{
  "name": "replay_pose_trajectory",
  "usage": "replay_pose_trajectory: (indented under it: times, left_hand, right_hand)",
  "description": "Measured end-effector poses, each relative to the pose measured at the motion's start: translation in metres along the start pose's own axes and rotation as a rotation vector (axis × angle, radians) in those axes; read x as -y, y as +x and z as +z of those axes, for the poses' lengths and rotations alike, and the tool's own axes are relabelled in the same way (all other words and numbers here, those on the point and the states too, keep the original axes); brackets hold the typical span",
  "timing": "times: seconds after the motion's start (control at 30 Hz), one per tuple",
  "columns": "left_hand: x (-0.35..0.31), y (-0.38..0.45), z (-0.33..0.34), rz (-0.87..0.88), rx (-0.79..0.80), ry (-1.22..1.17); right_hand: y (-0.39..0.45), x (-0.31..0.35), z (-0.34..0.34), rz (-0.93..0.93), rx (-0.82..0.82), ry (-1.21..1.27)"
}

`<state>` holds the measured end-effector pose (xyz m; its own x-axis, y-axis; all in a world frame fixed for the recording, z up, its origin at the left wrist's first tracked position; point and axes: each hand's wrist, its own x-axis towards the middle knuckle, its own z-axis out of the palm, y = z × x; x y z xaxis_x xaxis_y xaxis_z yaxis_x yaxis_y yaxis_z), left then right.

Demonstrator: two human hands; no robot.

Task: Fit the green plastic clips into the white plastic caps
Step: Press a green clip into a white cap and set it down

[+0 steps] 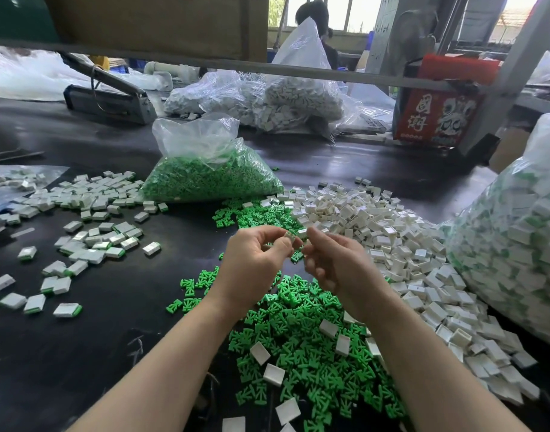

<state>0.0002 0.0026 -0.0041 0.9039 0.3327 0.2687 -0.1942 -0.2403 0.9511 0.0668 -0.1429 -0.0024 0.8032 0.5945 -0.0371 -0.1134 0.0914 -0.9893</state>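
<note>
Both hands are raised together over the middle of the dark table. My left hand (255, 257) pinches a small white cap (290, 237) between thumb and fingertips. My right hand (333, 260) holds another white piece (302, 233) right beside it, fingers curled; whether a green clip sits in either piece is hidden. Loose green clips (298, 344) lie in a heap under my forearms, with more (255, 215) beyond my hands. A large heap of white caps (376, 232) spreads to the right.
Fitted caps with green edges (89, 232) lie scattered across the left of the table. A clear bag of green clips (211, 173) stands behind the hands, a big bag of fitted pieces (517, 238) at the right, bags of white caps (286, 101) and a red box (439, 116) farther back.
</note>
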Motion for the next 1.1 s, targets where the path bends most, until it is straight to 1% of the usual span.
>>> replay_pose_trajectory:
  times: [0.03,0.1,0.23,0.37,0.5,0.67,0.9,0.97,1.0,1.03,1.1]
  left_hand:
    - [0.001,0.001,-0.001,-0.008,-0.016,0.016]
    - [0.000,0.001,-0.002,-0.008,-0.020,0.064]
    - [0.001,0.000,-0.003,0.031,-0.004,0.178]
    - [0.000,0.000,-0.002,0.048,-0.010,0.213]
    - [-0.001,-0.001,-0.003,0.070,0.028,0.265]
    - [-0.002,-0.003,-0.002,0.075,0.040,0.250]
    - [0.001,-0.002,-0.003,0.114,0.018,0.240]
    - [0.002,-0.001,-0.003,0.128,0.001,0.237]
    - [0.002,0.000,-0.003,0.130,0.002,0.240]
    - [0.003,0.000,-0.003,0.130,0.010,0.235]
    - [0.002,0.001,-0.002,0.130,0.045,0.199]
  right_hand:
    - [0.000,0.001,-0.002,-0.057,-0.055,-0.024]
    - [0.000,0.002,-0.002,-0.159,-0.104,-0.092]
    - [-0.002,0.002,0.004,-0.254,-0.098,-0.229]
    - [-0.003,0.003,0.006,-0.282,-0.097,-0.222]
    - [-0.004,0.003,0.009,-0.269,-0.110,-0.216]
    - [-0.005,0.002,0.009,-0.255,-0.122,-0.195]
    - [-0.002,0.002,0.006,-0.321,-0.121,-0.306]
    - [-0.001,0.001,0.005,-0.272,-0.162,-0.248]
    - [-0.001,0.000,0.004,-0.207,-0.163,-0.193]
    - [-0.001,0.000,0.003,-0.124,-0.135,-0.152]
    - [-0.001,-0.001,0.005,0.021,-0.004,-0.121]
